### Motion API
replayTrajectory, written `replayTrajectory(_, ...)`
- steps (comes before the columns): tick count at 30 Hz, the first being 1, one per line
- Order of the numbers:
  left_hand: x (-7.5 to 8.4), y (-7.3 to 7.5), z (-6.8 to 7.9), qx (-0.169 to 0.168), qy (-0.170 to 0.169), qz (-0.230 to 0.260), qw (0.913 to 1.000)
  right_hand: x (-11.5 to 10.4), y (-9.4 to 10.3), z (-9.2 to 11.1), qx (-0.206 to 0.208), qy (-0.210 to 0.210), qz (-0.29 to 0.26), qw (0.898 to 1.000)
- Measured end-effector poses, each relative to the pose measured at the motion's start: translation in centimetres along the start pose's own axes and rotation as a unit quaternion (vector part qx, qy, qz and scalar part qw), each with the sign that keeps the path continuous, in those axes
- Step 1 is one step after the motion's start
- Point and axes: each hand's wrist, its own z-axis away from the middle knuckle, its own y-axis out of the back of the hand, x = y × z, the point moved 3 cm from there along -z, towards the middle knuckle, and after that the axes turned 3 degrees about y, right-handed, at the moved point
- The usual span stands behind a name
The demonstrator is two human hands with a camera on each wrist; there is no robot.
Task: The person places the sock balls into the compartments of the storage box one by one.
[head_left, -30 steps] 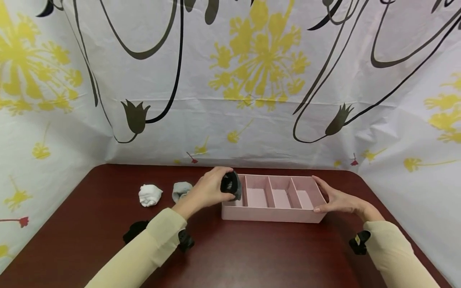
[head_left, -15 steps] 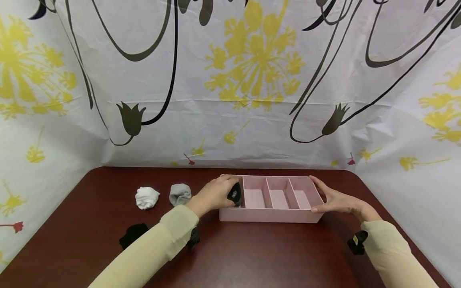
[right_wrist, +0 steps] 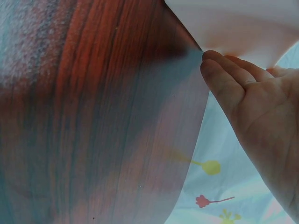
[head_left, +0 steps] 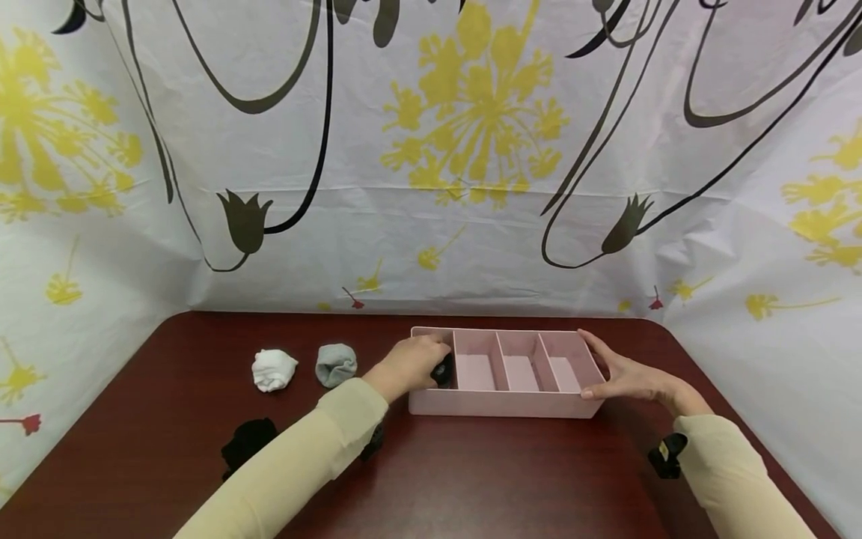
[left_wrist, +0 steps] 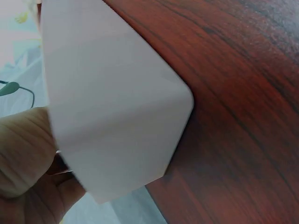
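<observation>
A pink box with a row of compartments stands near the table's far edge. My left hand reaches into its leftmost compartment and holds a dark rolled-up sock, mostly hidden by the hand and box wall. In the left wrist view, the left thumb and fingers show behind the box's end wall. At the opposite end, my right hand grips the box, thumb at the near corner and fingers along the end. Left of the box lie a grey rolled sock, a white one and a black bundle.
The remaining compartments of the box show bare floors. A dark red-brown table extends in front of it. Behind and at the sides hangs a white flowered cloth. The left sleeve crosses beside the black bundle.
My left hand has come down with the dark sock from above the box into the leftmost compartment. The right hand stays at the box's right end. The view has shifted slightly.
</observation>
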Motion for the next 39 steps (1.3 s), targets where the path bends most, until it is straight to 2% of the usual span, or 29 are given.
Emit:
replayTrajectory(9,0.2,-0.2,0.2,0.008,0.01,-0.001,0.9999,-0.2,0.1,0.2,0.007,-0.006,0.033,0.999)
replayTrajectory(12,0.1,0.0,1.1,0.015,0.015,0.017,0.9996,-0.1,-0.1,0.1,0.006,-0.009,0.034,0.999)
replayTrajectory(15,-0.1,0.5,2.5,0.037,0.021,0.06,0.9973,-0.2,-0.2,0.0,0.005,-0.012,0.035,0.999)
replayTrajectory(21,-1.5,1.8,6.6,0.073,0.034,0.154,0.9847,-0.3,0.0,0.1,0.007,-0.011,0.045,0.999)
replayTrajectory(26,-3.8,2.3,11.1,0.087,0.042,0.183,0.9784,-0.3,0.2,0.3,0.009,-0.008,0.053,0.999)
replayTrajectory(29,-5.4,2.3,14.2,0.091,0.058,0.185,0.9768,-0.4,0.3,0.4,0.009,-0.005,0.052,0.999)
replayTrajectory(34,-7.7,2.4,19.2,0.085,0.114,0.17,0.9751,-0.5,0.3,0.4,0.007,-0.005,0.051,0.999)
replayTrajectory(39,-9.3,1.9,22.6,0.071,0.154,0.157,0.9729,-0.5,0.2,0.2,0.001,-0.003,0.043,0.999)
